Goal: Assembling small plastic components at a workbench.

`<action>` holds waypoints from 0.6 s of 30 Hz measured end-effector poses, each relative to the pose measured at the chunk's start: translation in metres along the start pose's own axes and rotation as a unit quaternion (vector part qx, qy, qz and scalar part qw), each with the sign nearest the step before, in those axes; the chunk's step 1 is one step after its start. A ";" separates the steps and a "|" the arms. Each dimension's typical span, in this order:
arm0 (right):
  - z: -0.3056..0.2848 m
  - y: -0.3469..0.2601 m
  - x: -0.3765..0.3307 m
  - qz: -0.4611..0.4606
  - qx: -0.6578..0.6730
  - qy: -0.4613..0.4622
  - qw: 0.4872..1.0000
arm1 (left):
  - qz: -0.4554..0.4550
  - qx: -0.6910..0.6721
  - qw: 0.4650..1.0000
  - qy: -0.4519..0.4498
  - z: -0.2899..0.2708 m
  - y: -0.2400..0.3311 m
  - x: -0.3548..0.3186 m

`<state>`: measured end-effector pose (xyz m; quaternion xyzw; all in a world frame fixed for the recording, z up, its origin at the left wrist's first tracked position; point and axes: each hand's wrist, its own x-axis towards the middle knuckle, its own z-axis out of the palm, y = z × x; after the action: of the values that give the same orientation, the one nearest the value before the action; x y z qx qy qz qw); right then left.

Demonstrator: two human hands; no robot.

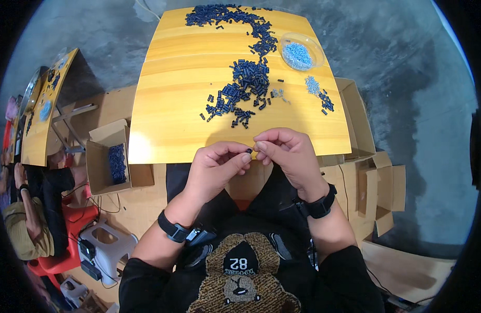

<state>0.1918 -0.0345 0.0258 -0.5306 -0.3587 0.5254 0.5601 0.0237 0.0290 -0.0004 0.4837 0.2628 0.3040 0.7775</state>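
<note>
Small black piece (pixel 248 151), one end of it showing, is held just at the middle of the near edge of the tabletop (pixel 172 104), pinched between the thumb and forefinger of the left hand (pixel 211 169). The right hand (pixel 290 156) faces it from the other side, its thumb and forefinger drawn together just beside the piece; whether those fingers grip some tiny part is too small to tell. Both wrists wear black bands, and the forearms come in from the near side. Beyond the hands, a heap of dark cylindrical pieces (pixel 249 78) lies around the middle of the tabletop, with loose ones scattered toward the near edge. From this heap a trail of the same pieces (pixel 262 36) curves up to the far edge and bends toward the far left corner. Just right of the heap sit a few pale bits (pixel 278 94). Near the right edge lies a small pile of pale slender parts (pixel 312 84), with a cluster of dark pieces (pixel 327 103) close by on its near side. Toward the far right corner stands a clear round bowl (pixel 318 58) holding light-blue parts (pixel 296 55). Off the left edge, near the near left corner, an open cardboard box (pixel 97 167) contains dark blue pieces (pixel 117 164); another carton (pixel 357 115) stands beyond the right edge.
</note>
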 end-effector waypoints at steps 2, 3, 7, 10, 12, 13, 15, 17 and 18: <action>0.000 0.000 -0.005 0.000 0.002 0.008 1.000 | 0.002 -0.002 1.000 0.002 0.002 0.000 -0.002; -0.001 0.000 -0.008 -0.002 0.000 0.006 1.000 | -0.001 0.003 1.000 -0.005 0.003 0.000 -0.003; 0.000 -0.002 -0.015 -0.026 -0.013 0.011 1.000 | 0.016 0.026 0.999 -0.025 0.007 -0.002 -0.006; 0.002 -0.004 -0.017 -0.038 -0.024 0.014 0.999 | 0.021 0.047 0.998 -0.032 0.011 0.002 -0.007; 0.003 -0.006 -0.019 -0.049 -0.033 0.015 0.998 | 0.025 0.043 0.998 -0.031 0.012 0.003 -0.008; 0.004 -0.007 -0.020 -0.048 -0.044 0.021 0.998 | 0.027 0.042 0.998 -0.031 0.012 0.003 -0.008; 0.006 -0.009 -0.022 -0.048 -0.057 0.026 0.997 | 0.027 0.044 0.998 -0.033 0.012 0.004 -0.009; 0.007 -0.011 -0.023 -0.039 -0.046 0.030 0.998 | 0.026 0.045 0.998 -0.035 0.012 0.005 -0.009; 0.007 -0.010 -0.023 -0.039 -0.047 0.030 0.998 | 0.027 0.048 0.998 -0.034 0.012 0.005 -0.009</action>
<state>0.1825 -0.0540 0.0404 -0.5570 -0.3865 0.4698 0.5653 0.0249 0.0165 0.0096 0.5378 0.2372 0.2950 0.7533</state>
